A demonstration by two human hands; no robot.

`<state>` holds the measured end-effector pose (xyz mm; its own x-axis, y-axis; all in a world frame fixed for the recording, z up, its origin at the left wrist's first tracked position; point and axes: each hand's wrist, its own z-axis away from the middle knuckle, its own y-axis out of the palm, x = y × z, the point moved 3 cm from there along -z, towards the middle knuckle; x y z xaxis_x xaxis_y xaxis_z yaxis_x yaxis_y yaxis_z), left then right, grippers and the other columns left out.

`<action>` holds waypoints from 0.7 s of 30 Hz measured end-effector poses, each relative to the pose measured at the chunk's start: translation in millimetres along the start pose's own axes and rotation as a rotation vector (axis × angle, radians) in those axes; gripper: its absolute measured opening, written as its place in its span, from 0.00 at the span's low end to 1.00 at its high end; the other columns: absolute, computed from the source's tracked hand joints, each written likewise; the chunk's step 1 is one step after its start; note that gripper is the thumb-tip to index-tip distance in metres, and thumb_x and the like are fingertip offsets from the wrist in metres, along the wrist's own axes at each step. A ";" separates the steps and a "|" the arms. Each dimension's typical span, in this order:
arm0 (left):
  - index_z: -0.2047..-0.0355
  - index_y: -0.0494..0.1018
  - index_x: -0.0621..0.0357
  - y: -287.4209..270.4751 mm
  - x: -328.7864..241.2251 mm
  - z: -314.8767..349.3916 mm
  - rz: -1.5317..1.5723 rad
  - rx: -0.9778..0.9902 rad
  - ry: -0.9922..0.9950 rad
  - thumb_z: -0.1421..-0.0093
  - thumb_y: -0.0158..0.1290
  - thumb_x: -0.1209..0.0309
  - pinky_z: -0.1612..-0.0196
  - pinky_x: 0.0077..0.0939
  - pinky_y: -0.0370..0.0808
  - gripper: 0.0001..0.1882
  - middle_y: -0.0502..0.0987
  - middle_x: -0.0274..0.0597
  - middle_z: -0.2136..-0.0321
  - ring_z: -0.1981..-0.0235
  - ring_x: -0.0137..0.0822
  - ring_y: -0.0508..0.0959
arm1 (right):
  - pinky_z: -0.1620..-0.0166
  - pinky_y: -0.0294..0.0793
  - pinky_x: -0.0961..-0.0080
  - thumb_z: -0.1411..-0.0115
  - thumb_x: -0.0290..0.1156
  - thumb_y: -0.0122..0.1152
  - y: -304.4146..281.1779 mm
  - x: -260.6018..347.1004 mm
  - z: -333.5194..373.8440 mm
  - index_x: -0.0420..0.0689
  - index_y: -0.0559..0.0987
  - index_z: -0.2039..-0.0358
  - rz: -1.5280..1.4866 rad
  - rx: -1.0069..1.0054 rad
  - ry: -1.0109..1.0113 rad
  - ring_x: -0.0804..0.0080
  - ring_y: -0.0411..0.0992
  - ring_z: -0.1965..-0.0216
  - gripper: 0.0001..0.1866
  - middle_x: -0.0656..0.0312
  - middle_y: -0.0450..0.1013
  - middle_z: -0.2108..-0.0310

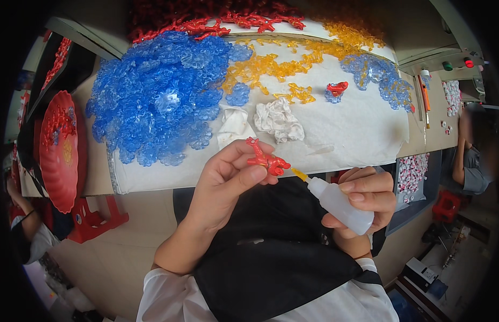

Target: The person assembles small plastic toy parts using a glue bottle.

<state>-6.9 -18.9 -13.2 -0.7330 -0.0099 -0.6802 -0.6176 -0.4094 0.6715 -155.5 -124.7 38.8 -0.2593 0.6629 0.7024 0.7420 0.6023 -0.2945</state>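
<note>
- Black apron (271,252) over the lap, nearest the camera
- Right hand (362,201) curled tight round a white squeeze bottle (338,204), its yellow nozzle (299,174) aimed at the red piece
- Left hand (228,182) pinches a red piece (266,159) between thumb and fingertips, other fingers bent, just above the table edge
- White sheet (357,129) covers the table; two crumpled rags (279,121) lie on it
- Blue heap (158,96) at left, amber pieces (271,67) mid, red pieces (244,21) at the far edge
- Red tray (59,150) stands at far left
</note>
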 end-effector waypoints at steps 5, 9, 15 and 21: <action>0.59 0.64 0.63 -1.5 0.6 -3.2 0.057 0.027 -0.008 0.46 0.47 0.75 0.64 0.21 0.69 0.14 0.72 0.47 0.65 0.70 0.31 0.74 | 0.72 0.69 0.78 0.68 0.25 0.72 -2.7 -3.0 -0.5 0.43 0.69 0.68 -0.105 -0.014 0.032 0.68 0.70 0.73 0.25 0.54 0.69 0.67; 0.58 0.63 0.63 -14.2 -1.7 -2.7 0.131 -0.040 0.054 0.46 0.46 0.73 0.65 0.23 0.69 0.14 0.72 0.49 0.66 0.71 0.32 0.73 | 0.68 0.71 0.76 0.62 0.26 0.68 -22.5 -11.2 -1.7 0.43 0.65 0.69 -0.046 0.008 0.083 0.66 0.69 0.69 0.22 0.51 0.66 0.69; 0.58 0.63 0.63 -20.6 -10.7 -3.5 0.132 -0.071 0.131 0.45 0.46 0.72 0.65 0.23 0.69 0.14 0.71 0.50 0.65 0.72 0.33 0.72 | 0.59 0.67 0.79 0.57 0.13 0.54 -76.1 -63.4 -11.2 0.38 0.68 0.67 0.053 -0.095 0.393 0.71 0.67 0.64 0.15 0.58 0.64 0.68; 0.58 0.63 0.63 -10.0 -7.9 -1.7 0.080 -0.061 0.121 0.46 0.46 0.72 0.66 0.23 0.68 0.15 0.71 0.49 0.66 0.72 0.33 0.72 | 0.60 0.68 0.77 0.59 0.13 0.53 -98.4 -121.8 -45.8 0.42 0.71 0.66 0.632 0.069 0.198 0.66 0.68 0.62 0.17 0.59 0.67 0.63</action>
<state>5.6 -16.3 -15.1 -0.7373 -0.1532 -0.6580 -0.5375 -0.4571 0.7087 -168.6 -285.1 11.8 0.3359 0.8078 0.4844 0.6707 0.1559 -0.7251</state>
